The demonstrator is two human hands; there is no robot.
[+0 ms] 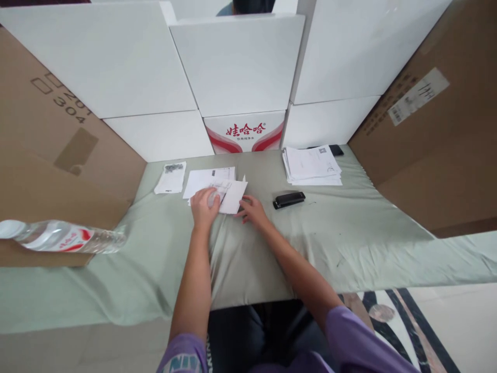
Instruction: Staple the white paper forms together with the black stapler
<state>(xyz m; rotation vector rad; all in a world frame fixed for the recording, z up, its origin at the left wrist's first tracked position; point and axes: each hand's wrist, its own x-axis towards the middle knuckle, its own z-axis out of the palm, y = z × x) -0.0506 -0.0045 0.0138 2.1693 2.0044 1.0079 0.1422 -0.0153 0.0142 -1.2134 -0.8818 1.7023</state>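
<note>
Folded white papers (229,194) lie on the pale green tablecloth (349,243), near the far edge of the table, with both hands on them. Left hand (204,204) presses flat on the top sheet, fingers spread and not clenched; the print under it is too small to read. Right hand (252,210) rests at the paper's near right corner, fingers loosely curled, fingertips touching the edge. The sheets run long side left to right, slightly tilted.

Just right lies a black stapler (289,199), long axis roughly left-right. Beyond it sits a stack of printed sheets (312,166). A small plastic bag (171,177) lies left of the papers. Behind, a white-and-red carton (244,132) reads "娃哈哈". On the left cardboard box (58,150) I can read "201" and "304". A clear water bottle (62,237) with a red label lies sideways at left.
</note>
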